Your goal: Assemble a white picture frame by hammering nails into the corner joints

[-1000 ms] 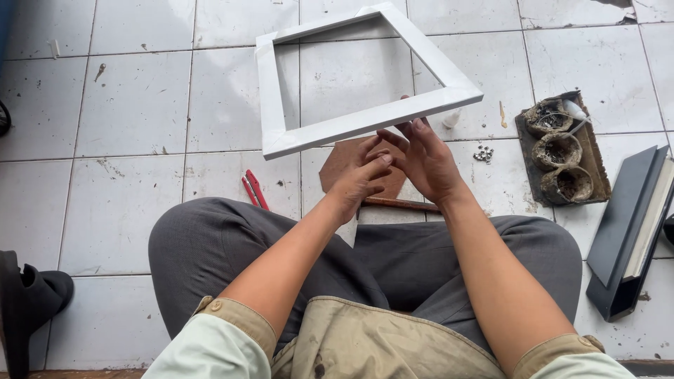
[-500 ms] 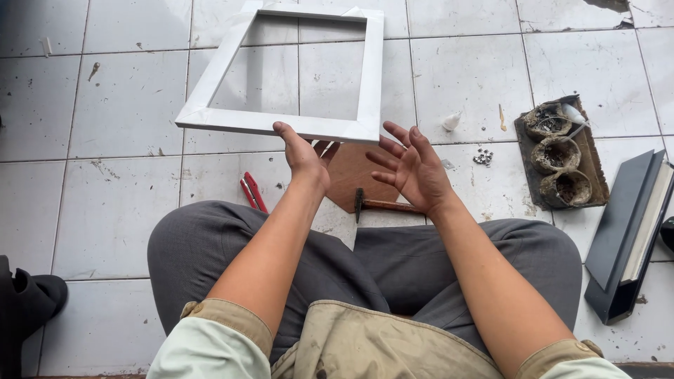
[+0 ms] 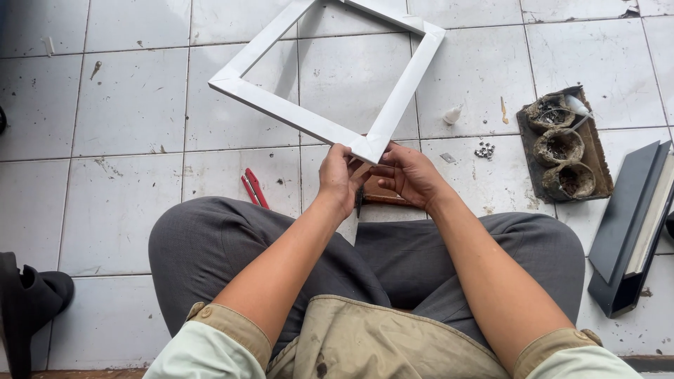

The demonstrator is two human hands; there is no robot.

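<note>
Both hands meet at the near corner of a white rectangular picture frame [image 3: 330, 126]: the left hand [image 3: 338, 179] closes its fingers on the corner from the left, and the right hand [image 3: 409, 173] closes on the same corner from the right, thumb toward the joint. Neither hand is nearer than the other; the mitred corner lies between the fingertips, just above the person's crossed legs in grey trousers [image 3: 232, 245]. From that corner the frame extends away from the body, tilted and turned like a diamond, one rail running up to the left, the other up to the right, with its far corner cut off by the top edge of the view. Beneath the hands, partly hidden, lies a brown wooden board [image 3: 385, 193] on the white tiled floor [image 3: 126, 105]. Left of it, beside the knee, lies a red-handled tool [image 3: 253, 188]. Right of the hands, a small cluster of metal fasteners [image 3: 484, 149] rests on a tile, with a small white cone-shaped piece [image 3: 453, 114] beyond it. Farther right stands a dark tray with three grimy round cups [image 3: 562, 144], and at the right edge a stack of dark flat panels [image 3: 628, 224]. A black shoe [image 3: 28, 302] sits at the lower left.
</note>
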